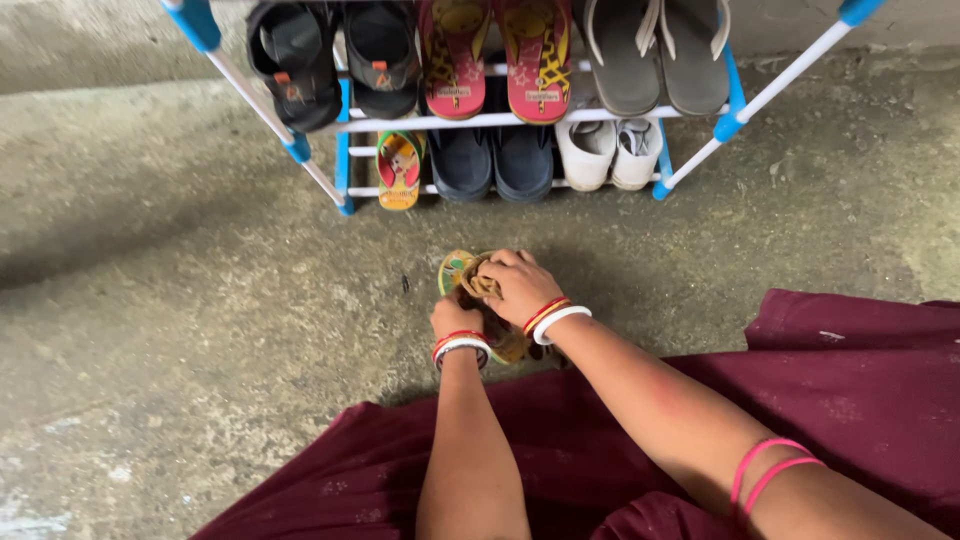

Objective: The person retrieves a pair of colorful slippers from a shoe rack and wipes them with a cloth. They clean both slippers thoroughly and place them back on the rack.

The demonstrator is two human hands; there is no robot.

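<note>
While both hands' grip holds a small sandal on the floor, a shoe rack stands just beyond.

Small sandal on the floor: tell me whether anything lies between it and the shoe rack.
Nothing visible does. Both hands, left and right, are on the small sandal, and only bare concrete floor lies between it and the rack, whose lower shelf holds a matching sandal.
</note>
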